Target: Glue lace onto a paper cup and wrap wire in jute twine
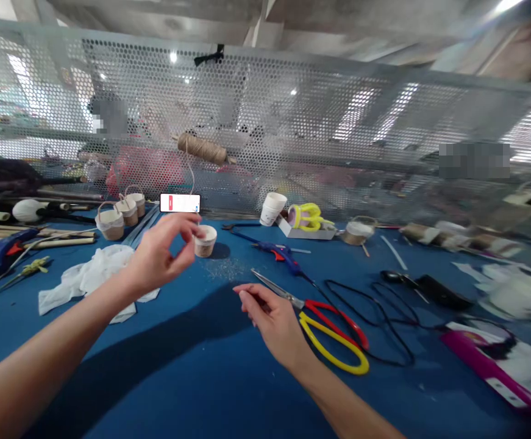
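Observation:
My left hand [162, 250] hovers above the blue table [192, 378], its fingers curled with the fingertips close together just left of a small twine-wrapped paper cup [205, 240]; I see nothing in them. My right hand [274, 323] rests low over the table with its fingers drawn together, beside large scissors [324, 326] with red and yellow handles. What the right fingers pinch, if anything, is too small to make out.
Several little twine baskets [119, 216], a white cloth [89, 274], blue glue guns [277, 250] [0, 250], a phone [180, 203], a white cup [272, 209], black cords [375, 311] and a twine spool [202, 148] on the mesh screen surround me. A person sits behind the mesh.

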`<action>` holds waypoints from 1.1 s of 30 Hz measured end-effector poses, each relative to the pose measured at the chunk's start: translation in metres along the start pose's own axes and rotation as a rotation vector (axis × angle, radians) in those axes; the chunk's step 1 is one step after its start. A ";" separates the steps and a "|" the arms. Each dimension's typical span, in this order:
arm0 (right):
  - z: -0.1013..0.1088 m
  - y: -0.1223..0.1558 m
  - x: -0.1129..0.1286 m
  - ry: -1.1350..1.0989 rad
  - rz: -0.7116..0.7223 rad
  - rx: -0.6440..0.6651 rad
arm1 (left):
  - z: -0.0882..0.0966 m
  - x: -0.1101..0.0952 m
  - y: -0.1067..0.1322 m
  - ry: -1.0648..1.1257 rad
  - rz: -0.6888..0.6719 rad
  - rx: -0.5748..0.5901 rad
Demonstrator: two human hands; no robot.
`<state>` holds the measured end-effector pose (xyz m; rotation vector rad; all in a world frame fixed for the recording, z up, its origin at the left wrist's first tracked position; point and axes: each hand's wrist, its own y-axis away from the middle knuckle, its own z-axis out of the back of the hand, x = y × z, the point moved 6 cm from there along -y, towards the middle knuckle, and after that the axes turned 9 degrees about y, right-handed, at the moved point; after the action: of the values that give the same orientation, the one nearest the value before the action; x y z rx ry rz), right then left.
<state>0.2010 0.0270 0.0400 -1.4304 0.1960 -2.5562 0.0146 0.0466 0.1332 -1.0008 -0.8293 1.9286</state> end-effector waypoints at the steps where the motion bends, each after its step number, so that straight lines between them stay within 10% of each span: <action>1: 0.001 0.001 0.002 0.014 0.038 -0.038 | -0.005 -0.016 0.002 -0.018 -0.099 0.042; 7: 0.000 0.004 0.008 0.045 0.144 -0.084 | -0.044 -0.057 0.037 -0.306 -0.308 0.290; 14: -0.002 0.003 0.008 -0.081 0.117 -0.048 | -0.078 -0.062 0.086 -0.172 -0.238 0.496; 17: 0.001 0.005 0.010 -0.097 0.137 -0.091 | -0.091 -0.061 0.098 0.028 0.088 0.702; 22: 0.005 0.013 0.016 0.038 0.283 -0.176 | -0.103 -0.069 0.125 1.001 1.036 1.030; 24: 0.006 0.017 0.022 0.165 0.388 -0.213 | -0.103 -0.059 0.124 1.087 1.148 0.959; 29: -0.002 0.023 0.034 0.418 0.601 -0.224 | -0.091 -0.007 0.105 1.037 1.184 0.270; 33: -0.020 0.029 0.033 0.489 0.668 -0.138 | -0.092 -0.008 0.098 1.017 1.119 0.272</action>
<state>0.1707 -0.0091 0.0505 -0.5830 0.7870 -2.2751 0.0633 0.0108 0.0127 -2.2207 0.7114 1.7950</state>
